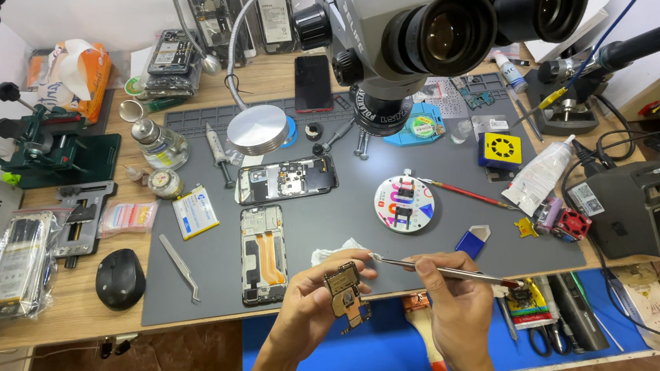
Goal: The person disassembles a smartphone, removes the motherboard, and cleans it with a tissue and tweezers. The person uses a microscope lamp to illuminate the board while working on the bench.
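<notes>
The left hand (311,297) grips a small circuit board (346,292) over the table's (76,306) front edge. The right hand (456,302) is closed on tweezers (443,271), tips beside a white wipe (336,252). Two opened phones (263,252) lie on the grey mat (328,209) behind.

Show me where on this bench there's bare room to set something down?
Bare grey mat lies between the two opened phones and the round white disc, and left of the lower phone by the loose tweezers. The mat's back edge, under the microscope, is crowded.
</notes>
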